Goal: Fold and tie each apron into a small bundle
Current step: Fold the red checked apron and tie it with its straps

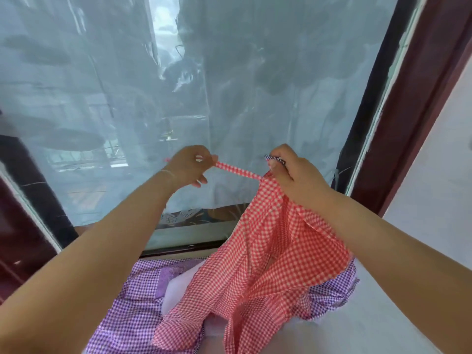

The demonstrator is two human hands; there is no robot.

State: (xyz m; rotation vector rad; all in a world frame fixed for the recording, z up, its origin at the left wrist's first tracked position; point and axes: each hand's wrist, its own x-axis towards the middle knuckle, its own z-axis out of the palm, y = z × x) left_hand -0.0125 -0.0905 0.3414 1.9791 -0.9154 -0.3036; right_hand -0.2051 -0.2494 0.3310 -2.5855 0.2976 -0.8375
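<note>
A red and white checked apron [265,272] hangs in the air in front of the window. My right hand [293,175] grips its gathered top edge, with a bit of purple checked strap showing above the fingers. The apron's red checked strap [238,171] runs taut to the left, where my left hand [190,166] pinches its end. A purple and white checked apron [135,300] lies crumpled on the white surface beneath, partly covered by the red one.
A large window with a sheer grey curtain [204,98] fills the view ahead. Dark red window frame [419,118] stands at the right, and a white wall [444,149] beyond it. The white surface [383,315] extends to the right under my arm.
</note>
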